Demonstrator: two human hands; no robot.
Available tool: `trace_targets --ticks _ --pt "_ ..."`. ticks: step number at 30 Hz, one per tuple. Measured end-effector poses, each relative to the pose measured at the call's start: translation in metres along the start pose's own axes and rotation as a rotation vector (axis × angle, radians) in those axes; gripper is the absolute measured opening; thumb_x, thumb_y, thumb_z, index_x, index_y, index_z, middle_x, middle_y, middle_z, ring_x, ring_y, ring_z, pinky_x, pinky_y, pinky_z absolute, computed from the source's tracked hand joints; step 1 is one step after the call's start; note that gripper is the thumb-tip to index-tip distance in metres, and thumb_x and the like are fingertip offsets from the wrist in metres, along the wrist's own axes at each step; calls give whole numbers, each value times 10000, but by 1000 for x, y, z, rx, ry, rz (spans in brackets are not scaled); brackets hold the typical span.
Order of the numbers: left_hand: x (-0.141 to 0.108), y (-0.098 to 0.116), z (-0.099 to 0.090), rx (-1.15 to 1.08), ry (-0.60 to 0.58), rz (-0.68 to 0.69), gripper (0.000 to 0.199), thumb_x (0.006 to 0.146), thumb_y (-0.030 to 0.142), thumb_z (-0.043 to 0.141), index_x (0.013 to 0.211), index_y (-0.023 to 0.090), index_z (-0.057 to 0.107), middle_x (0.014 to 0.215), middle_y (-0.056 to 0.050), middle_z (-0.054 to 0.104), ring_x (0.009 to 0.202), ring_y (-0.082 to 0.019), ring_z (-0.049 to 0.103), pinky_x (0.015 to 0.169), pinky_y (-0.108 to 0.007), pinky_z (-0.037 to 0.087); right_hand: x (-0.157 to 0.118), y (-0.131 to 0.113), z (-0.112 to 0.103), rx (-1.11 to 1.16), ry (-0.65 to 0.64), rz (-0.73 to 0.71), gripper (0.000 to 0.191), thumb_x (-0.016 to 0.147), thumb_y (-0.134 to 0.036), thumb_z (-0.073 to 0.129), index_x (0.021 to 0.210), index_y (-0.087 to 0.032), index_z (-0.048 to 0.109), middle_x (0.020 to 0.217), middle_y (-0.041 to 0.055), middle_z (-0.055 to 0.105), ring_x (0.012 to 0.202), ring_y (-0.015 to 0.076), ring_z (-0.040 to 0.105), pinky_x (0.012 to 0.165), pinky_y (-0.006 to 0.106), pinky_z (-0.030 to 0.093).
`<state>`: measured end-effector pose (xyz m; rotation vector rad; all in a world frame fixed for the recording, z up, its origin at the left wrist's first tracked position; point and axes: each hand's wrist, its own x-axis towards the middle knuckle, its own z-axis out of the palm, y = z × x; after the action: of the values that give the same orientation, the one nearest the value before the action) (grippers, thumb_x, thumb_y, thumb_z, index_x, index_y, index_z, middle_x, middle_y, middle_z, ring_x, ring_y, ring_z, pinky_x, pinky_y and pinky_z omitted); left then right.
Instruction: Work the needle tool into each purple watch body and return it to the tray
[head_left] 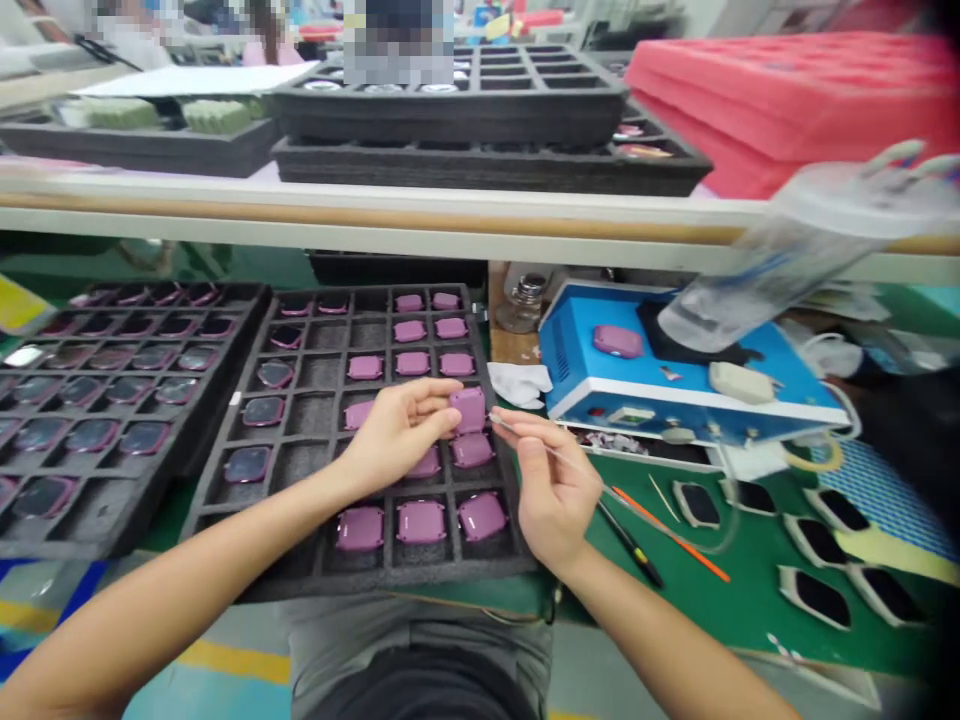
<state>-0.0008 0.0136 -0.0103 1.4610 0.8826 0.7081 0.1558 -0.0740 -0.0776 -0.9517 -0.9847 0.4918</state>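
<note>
My left hand (394, 432) pinches a small purple watch case (469, 408) by its left side, above the black foam tray (397, 577). In the tray, several more purple cases lie in square pockets, and dark-glassed pieces fill part of the left column. Closed around a thin dispensing needle (494, 419), my right hand (556, 490) is just right of the held case. The needle tip is close to the case's right edge; whether it touches, I cannot tell. A clear thin tube (720, 548) trails rightward from that hand.
A second foam tray (97, 540) of dark-glassed cases stands left. At right are a blue machine (757, 410) bearing a purple case and clear cylinder, a black pen (630, 545), an orange stick (675, 537) and several pale-framed pieces (815, 597). A shelf (450, 223) crosses above.
</note>
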Motion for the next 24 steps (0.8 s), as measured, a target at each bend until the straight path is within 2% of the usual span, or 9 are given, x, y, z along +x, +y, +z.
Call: trace_targets --ticks 2,5,12,24 --pt "1 -10 11 -61 -46 8 453 821 350 811 1199 114 732 1064 -133 826 998 -254 789 946 -385 620 1 2 -1 -7 -15 -11 154 1027 -235 586 1032 -234 739 1129 81 787 1116 235 759 984 458 642" --pt "1 -19 14 -110 -49 25 421 814 379 832 1146 132 755 1127 -133 819 1102 -280 773 1022 -402 602 2 2 -3 -32 -32 -21 153 1024 -233 589 1037 -241 741 1148 85 789 1144 251 752 999 482 637" --pt "-2 -23 13 -123 -26 43 380 839 329 820 1173 152 782 1227 -121 792 1123 -285 768 1040 -405 604 1 1 -4 -45 -56 -4 163 1020 -204 594 1050 -250 747 1141 78 790 1174 252 742 1019 497 633" --pt "-3 -25 13 -135 -17 51 354 839 281 816 1172 160 797 1207 -107 800 1087 -282 779 1010 -401 617 1 0 -4 -62 -71 -3 177 1023 -192 586 1056 -258 747 1125 69 792 1182 246 737 1031 503 631"
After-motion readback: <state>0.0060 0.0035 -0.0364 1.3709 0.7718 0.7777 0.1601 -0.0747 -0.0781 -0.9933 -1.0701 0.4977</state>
